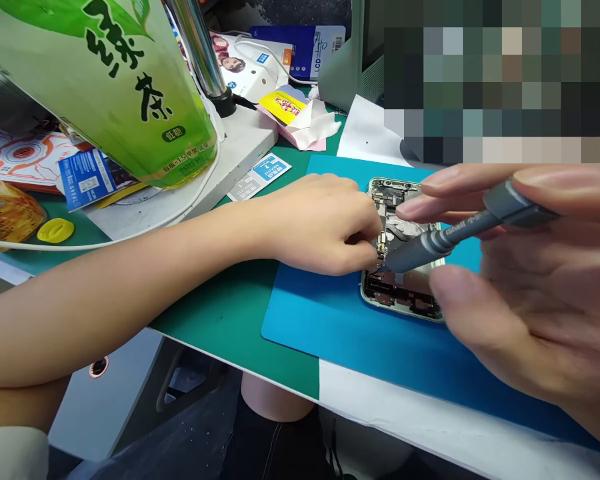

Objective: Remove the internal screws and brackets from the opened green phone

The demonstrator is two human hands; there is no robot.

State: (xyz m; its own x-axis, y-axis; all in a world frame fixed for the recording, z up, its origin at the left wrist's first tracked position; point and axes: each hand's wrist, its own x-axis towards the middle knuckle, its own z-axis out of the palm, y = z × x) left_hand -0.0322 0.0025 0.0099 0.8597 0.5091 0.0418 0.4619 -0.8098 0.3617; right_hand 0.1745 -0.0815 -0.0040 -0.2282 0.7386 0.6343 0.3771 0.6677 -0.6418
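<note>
An opened phone (400, 293) with bare circuit parts lies on a blue mat (330, 320). My left hand (325, 223) rests on the mat at the phone's left edge, fingers curled and pinched on a small part inside the phone. My right hand (535, 267) is close to the camera and grips a grey screwdriver (445, 240). The screwdriver's tip points down into the phone beside my left fingertips. Much of the phone's right side is hidden behind my right hand.
A large green tea bottle (115, 87) stands at the upper left on a white stand base (230, 147) with a metal post (200, 47). Packets, tissue (310, 123) and boxes lie behind. A yellow pick (55, 230) lies far left. The green table mat (220, 313) ends near me.
</note>
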